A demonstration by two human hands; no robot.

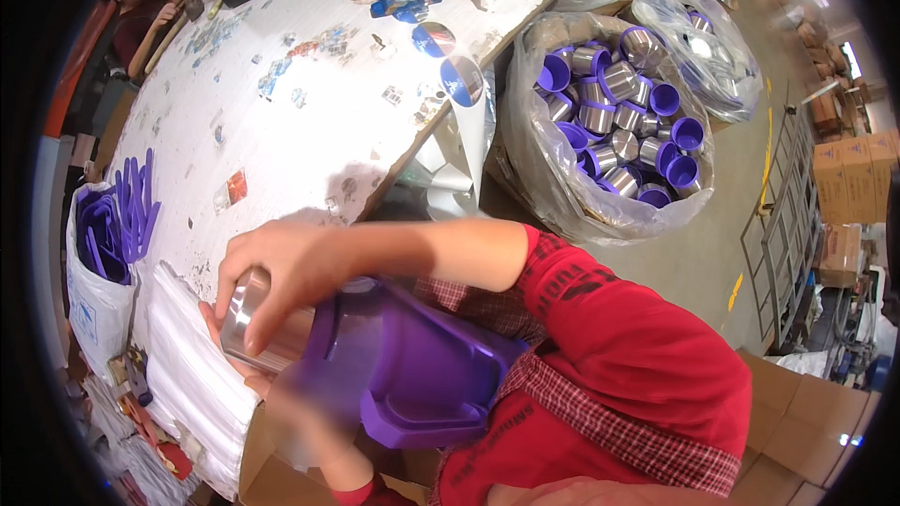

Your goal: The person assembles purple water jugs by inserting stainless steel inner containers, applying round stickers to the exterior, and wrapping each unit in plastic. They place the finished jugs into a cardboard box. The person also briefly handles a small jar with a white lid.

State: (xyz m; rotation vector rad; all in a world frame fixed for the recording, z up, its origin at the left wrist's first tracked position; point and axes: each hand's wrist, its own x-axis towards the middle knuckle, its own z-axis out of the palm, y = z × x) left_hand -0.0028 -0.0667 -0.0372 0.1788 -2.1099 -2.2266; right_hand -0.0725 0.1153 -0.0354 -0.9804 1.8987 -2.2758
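A shiny steel cylinder (281,337) lies tilted on its side between my hands at the near table edge. My right hand (267,272) reaches across and wraps over the top of it, thumb on its near side. From below, my left hand (248,377) supports the cylinder, partly hidden behind it; its forearm is smeared by motion. Right beside the cylinder is a large purple plastic housing (436,365) with a hollow, stepped shape, close against my body. Whether the cylinder is joined to the housing I cannot tell.
Steel cups with purple rims (619,112) fill a plastic-lined bag right of the white table (309,122). A white bag of purple strips (103,234) stands left, by a white sheet stack (187,365). Round stickers (459,80) hang over the table edge. Cardboard boxes (797,412) stand lower right.
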